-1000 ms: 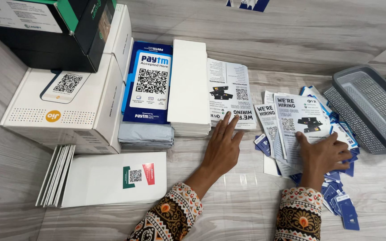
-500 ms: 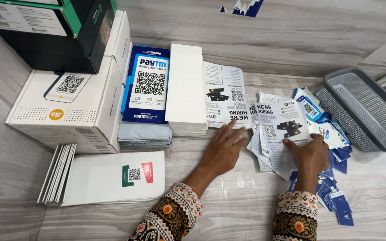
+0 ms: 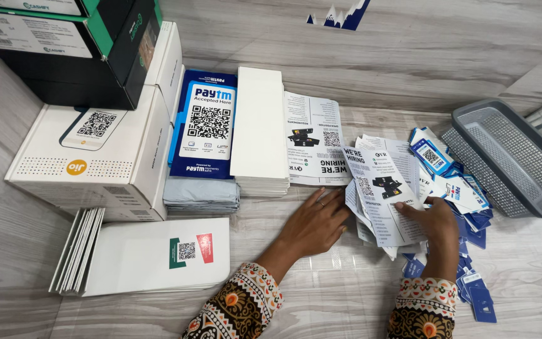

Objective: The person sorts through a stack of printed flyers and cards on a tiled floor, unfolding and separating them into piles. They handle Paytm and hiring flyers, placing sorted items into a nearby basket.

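Note:
My right hand (image 3: 437, 221) presses on a loose bunch of white printed leaflets (image 3: 381, 191) and has them gathered under its fingers, tilted to the left. My left hand (image 3: 318, 220) lies flat on the table with its fingertips touching the left edge of that bunch. Just beyond it sits a neat stack of the same leaflets (image 3: 312, 138), turned the other way round. Several small blue and white cards (image 3: 456, 188) lie scattered under and right of the loose leaflets.
A tall white stack of papers (image 3: 258, 129), a blue code placard (image 3: 205, 129) on grey pouches and white boxes (image 3: 89, 157) stand at left. White envelopes (image 3: 152, 254) lie at front left. A grey mesh tray (image 3: 512, 157) sits at right.
My right hand has dragged the loose leaflets leftward and bunched them together, uncovering blue cards at right. My left hand has slid back from the neat stack to the bunch's edge.

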